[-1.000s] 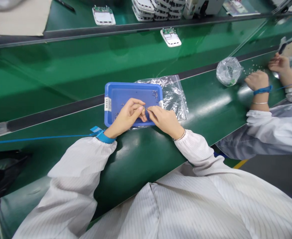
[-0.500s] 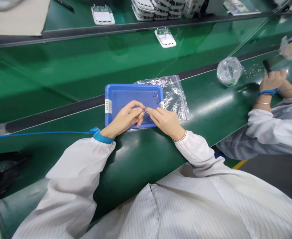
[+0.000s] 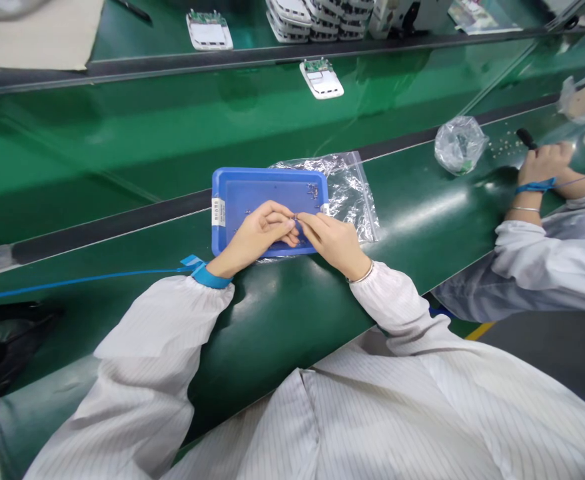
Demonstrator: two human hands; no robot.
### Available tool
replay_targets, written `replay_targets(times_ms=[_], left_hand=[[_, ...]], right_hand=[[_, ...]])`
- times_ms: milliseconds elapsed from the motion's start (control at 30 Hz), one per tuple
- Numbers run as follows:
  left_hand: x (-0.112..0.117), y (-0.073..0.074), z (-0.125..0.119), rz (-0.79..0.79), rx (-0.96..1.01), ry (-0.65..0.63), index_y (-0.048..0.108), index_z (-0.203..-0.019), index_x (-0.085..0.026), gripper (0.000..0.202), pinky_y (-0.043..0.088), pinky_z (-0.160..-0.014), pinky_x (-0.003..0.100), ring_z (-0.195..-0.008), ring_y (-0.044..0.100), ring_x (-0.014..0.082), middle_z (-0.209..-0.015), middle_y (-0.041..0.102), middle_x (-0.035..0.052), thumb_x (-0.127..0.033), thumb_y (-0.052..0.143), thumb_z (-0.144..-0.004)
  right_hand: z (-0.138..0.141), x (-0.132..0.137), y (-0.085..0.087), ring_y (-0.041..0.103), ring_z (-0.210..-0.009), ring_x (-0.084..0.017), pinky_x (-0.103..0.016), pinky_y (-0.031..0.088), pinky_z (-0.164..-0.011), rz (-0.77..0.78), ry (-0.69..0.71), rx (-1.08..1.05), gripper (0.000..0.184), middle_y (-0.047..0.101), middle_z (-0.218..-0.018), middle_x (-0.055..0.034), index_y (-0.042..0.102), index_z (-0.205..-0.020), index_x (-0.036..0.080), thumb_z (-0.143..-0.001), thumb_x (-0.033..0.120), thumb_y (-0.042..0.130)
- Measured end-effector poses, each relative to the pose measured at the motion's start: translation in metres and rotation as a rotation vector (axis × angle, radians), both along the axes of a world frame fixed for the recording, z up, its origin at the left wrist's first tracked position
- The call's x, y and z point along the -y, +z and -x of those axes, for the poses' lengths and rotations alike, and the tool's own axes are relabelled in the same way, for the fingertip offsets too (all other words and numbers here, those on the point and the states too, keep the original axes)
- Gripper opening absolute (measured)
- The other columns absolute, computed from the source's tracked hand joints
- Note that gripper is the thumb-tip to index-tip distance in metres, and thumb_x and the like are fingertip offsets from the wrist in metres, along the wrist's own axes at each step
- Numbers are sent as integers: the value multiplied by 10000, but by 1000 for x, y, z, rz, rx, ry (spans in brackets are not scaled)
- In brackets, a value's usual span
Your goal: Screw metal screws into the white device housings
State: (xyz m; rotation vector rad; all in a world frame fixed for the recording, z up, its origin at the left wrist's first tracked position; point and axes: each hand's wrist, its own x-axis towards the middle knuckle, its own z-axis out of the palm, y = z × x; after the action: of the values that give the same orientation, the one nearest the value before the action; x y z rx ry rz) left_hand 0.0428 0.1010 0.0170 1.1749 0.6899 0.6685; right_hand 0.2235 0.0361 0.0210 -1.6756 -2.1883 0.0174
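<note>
Over on the far left, a thin blue cord [image 3: 72, 280] runs across the glossy green bench surface [image 3: 282, 320] to a blue wrist strap [image 3: 207, 275] on the person's left arm. The left hand [image 3: 257, 235] sits over the near edge of the shallow blue plastic tray [image 3: 252, 187], fingers curled in, thumb and forefinger pinched on a tiny metal part [image 3: 295, 217] right at the fingertips. Meeting it from the other side, the right hand [image 3: 333, 241] has its fingertips closed on that same small piece, so both hands grip it together just above the tray's near right corner; its exact shape is too small to tell. A few more small dark bits [image 3: 313, 191] lie loose in the tray's far right corner. Just beside the tray, partly under it, lies a crinkled clear plastic bag [image 3: 350, 193]. Up beyond, a white device casing with an exposed circuit board [image 3: 321, 77] rests on the green conveyor belt [image 3: 147, 133]. Further right, a bunched clear bag [image 3: 460, 143] sits on the bench, and at the far edge a co-worker's hand [image 3: 542, 163], blue strap on the wrist, is wrapped around a dark-handled tool [image 3: 526, 138].
</note>
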Motion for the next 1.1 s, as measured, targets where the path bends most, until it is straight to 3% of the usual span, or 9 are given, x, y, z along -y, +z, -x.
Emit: replay_targets(times_ms=[300, 633, 900, 1100], left_hand=[[-2, -4, 0, -83, -57, 125, 614, -893, -146, 362, 583, -671, 263, -641, 672, 132, -753, 692, 32, -474, 735, -799], [-1, 2, 0, -147, -144, 120, 628, -841, -155, 367, 531, -666, 260, -637, 635, 130, -738, 676, 33, -501, 737, -783], [-1, 0, 0, -145, -99, 133, 620, -822, -158, 375, 522, -653, 256, -619, 619, 126, -713, 662, 23, -522, 709, -804], [-3, -5, 2, -48, 1, 166, 628, -832, -164, 337, 525, -658, 238, -634, 622, 114, -702, 651, 9, -488, 719, -810]], right_hand=[[0, -2, 0, 647, -862, -90, -237, 378, -650, 5, -15, -26, 393, 723, -1030, -2, 637, -1205, 252, -1039, 378, 304], [-2, -3, -3, 653, -906, -92, -220, 411, -699, 4, -7, -64, 389, 715, -1097, -30, 630, -1222, 237, -1037, 369, 314], [-5, -3, -3, 625, -796, -93, -244, 366, -652, -50, 32, 13, 388, 715, -926, -15, 632, -1229, 255, -1041, 338, 303], [-5, -1, -2, 557, -694, -83, -259, 316, -597, -11, 77, 80, 382, 629, -768, 5, 613, -1239, 291, -1037, 253, 292]])
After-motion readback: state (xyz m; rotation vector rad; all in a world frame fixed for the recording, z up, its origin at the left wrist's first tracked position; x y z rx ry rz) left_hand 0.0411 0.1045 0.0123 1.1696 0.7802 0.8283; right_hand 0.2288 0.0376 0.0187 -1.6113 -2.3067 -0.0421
